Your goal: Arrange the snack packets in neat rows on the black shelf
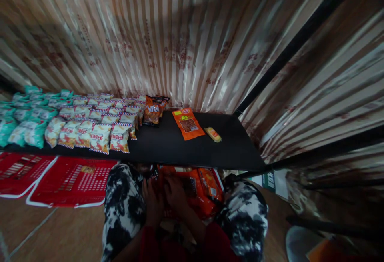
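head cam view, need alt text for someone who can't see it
Seen from above, a person's left hand and right hand rest on orange snack packets piled between their knees. Ahead, a black shelf holds rows of teal and white snack bags, one flat orange packet and a small yellow bar.

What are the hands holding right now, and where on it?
Both the left hand and right hand rest on the orange snack packets in the lap; the grip itself is too dark to tell.

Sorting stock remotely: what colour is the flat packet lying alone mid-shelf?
Orange, with a red label; the head view shows it.
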Motion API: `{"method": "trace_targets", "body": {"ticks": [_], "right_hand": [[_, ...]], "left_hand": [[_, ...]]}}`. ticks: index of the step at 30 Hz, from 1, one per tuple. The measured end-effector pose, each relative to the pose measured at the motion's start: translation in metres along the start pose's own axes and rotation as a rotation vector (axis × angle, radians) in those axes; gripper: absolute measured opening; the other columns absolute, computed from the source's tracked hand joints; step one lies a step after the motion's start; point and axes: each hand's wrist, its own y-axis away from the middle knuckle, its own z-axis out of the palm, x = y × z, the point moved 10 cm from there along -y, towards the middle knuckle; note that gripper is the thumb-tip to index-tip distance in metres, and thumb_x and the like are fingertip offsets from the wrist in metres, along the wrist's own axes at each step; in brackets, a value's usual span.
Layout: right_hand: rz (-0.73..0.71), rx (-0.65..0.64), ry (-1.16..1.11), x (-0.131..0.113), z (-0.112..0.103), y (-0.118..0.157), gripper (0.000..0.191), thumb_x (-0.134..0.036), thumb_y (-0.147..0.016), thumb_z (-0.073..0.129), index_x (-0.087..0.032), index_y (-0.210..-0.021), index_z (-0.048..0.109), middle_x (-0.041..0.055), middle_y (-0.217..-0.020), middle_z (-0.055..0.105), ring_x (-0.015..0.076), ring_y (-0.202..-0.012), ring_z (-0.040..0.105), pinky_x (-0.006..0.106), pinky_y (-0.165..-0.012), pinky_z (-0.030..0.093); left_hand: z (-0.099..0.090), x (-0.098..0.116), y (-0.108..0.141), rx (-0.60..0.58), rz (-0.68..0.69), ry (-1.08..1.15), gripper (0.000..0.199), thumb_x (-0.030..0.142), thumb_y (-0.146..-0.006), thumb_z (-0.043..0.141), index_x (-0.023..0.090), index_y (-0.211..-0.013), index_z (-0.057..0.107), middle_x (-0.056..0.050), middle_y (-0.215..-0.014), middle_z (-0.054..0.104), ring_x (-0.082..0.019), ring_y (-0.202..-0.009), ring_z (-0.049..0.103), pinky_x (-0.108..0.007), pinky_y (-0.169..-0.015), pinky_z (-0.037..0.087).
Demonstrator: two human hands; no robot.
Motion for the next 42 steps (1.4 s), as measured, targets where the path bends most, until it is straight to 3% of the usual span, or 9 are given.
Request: {"method": "trace_targets", "body": {"ticks": [5, 10, 13, 21, 27, 31, 34, 37, 42], "right_hand": [[0.075, -0.069, -0.064, 0.001, 0.002, -0.001, 0.041, -0.018, -0.080, 0.044, -0.010, -0.118, 0.059, 0.0157, -0.122, 0.060, 0.0261, -0.114, 0.054, 0.040, -0.101, 0.038], [0.203, -0.133, -0.182, 0.007, 0.003, 0.002, 0.043, -0.028, -0.081, 0.049, -0.012, -0.120, 0.056, 0.0143, -0.119, 0.061, 0.0259, -0.111, 0.056, 0.037, -0.096, 0.040], [0.214, -0.137, -0.211, 0.007, 0.002, 0.006, 0.038, -0.033, -0.079, 0.053, -0.014, -0.111, 0.061, 0.0137, -0.110, 0.065, 0.0270, -0.103, 0.060, 0.036, -0.091, 0.043], [0.253, -0.091, -0.391, 0.014, -0.010, 0.018, 0.035, -0.033, -0.075, 0.056, -0.017, -0.105, 0.062, 0.0100, -0.104, 0.066, 0.0256, -0.096, 0.061, 0.036, -0.087, 0.045], [0.272, 0.068, -0.485, 0.013, -0.042, 0.018, 0.035, -0.035, -0.071, 0.061, -0.019, -0.102, 0.062, 0.0073, -0.104, 0.066, 0.0250, -0.098, 0.059, 0.037, -0.090, 0.043], [0.366, 0.086, -0.578, 0.014, -0.054, 0.013, 0.033, -0.042, -0.071, 0.060, -0.020, -0.095, 0.058, 0.0039, -0.090, 0.066, 0.0225, -0.087, 0.060, 0.034, -0.081, 0.046], [0.341, 0.062, -0.611, 0.006, -0.063, 0.007, 0.025, -0.044, -0.075, 0.055, -0.022, -0.086, 0.054, -0.0004, -0.078, 0.063, 0.0188, -0.075, 0.059, 0.030, -0.071, 0.046], [0.329, 0.096, -0.580, 0.002, -0.076, 0.003, 0.022, -0.044, -0.077, 0.052, -0.023, -0.081, 0.051, -0.0022, -0.072, 0.060, 0.0174, -0.069, 0.056, 0.029, -0.066, 0.045], [0.342, 0.080, -0.580, 0.003, -0.083, -0.001, 0.021, -0.045, -0.081, 0.046, -0.024, -0.085, 0.051, -0.0014, -0.074, 0.060, 0.0169, -0.067, 0.057, 0.028, -0.063, 0.045]], "left_hand": [[0.014, -0.015, 0.002, -0.057, -0.077, 0.085, 0.052, 0.021, -0.082, 0.039, 0.014, -0.133, 0.033, -0.016, -0.145, 0.025, -0.027, -0.136, 0.023, -0.047, -0.109, 0.023], [0.013, -0.007, 0.011, -0.047, -0.069, 0.137, 0.047, 0.024, -0.086, 0.035, 0.011, -0.131, 0.036, -0.019, -0.146, 0.023, -0.027, -0.136, 0.023, -0.046, -0.109, 0.026], [0.008, 0.002, 0.019, -0.040, -0.046, 0.150, 0.046, 0.024, -0.088, 0.034, 0.012, -0.131, 0.038, -0.018, -0.147, 0.023, -0.026, -0.136, 0.024, -0.044, -0.109, 0.027], [-0.007, 0.044, 0.029, -0.034, 0.156, 0.149, 0.053, 0.015, -0.086, 0.033, 0.019, -0.139, 0.028, -0.010, -0.150, 0.019, -0.023, -0.138, 0.019, -0.045, -0.110, 0.025], [-0.020, 0.081, 0.022, -0.048, 0.264, 0.155, 0.054, 0.015, -0.088, 0.036, 0.026, -0.140, 0.026, -0.007, -0.151, 0.016, -0.024, -0.139, 0.016, -0.047, -0.111, 0.023], [-0.027, 0.103, 0.014, -0.036, 0.310, 0.154, 0.053, 0.015, -0.089, 0.036, 0.027, -0.140, 0.026, -0.007, -0.150, 0.019, -0.023, -0.138, 0.017, -0.047, -0.110, 0.024], [-0.031, 0.116, 0.007, -0.025, 0.329, 0.146, 0.052, 0.017, -0.089, 0.037, 0.025, -0.139, 0.027, -0.009, -0.148, 0.024, -0.023, -0.137, 0.020, -0.047, -0.110, 0.024], [-0.030, 0.117, -0.003, -0.035, 0.281, 0.164, 0.049, 0.020, -0.089, 0.038, 0.022, -0.137, 0.029, -0.012, -0.145, 0.030, -0.023, -0.136, 0.024, -0.048, -0.110, 0.023], [-0.017, 0.096, -0.026, -0.100, 0.065, 0.323, 0.049, 0.029, -0.085, 0.044, 0.019, -0.132, 0.036, -0.012, -0.140, 0.039, -0.022, -0.131, 0.033, -0.043, -0.109, 0.028]]}}
